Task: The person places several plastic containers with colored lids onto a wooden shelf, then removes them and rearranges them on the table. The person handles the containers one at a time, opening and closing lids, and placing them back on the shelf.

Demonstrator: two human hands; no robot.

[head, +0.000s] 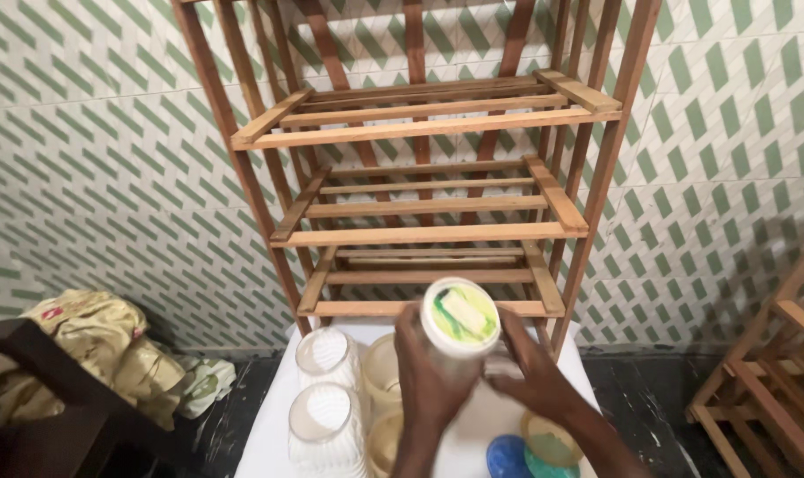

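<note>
Frame centre: my left hand (pixel 429 376) and right hand (pixel 535 376) grip a jar (pixel 459 323), its round lid green-and-yellow labelled.

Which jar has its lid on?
The jar held up in both hands, the left hand and the right hand. Its lid is white with green and yellow. The jars below it on the white table are open.
</note>
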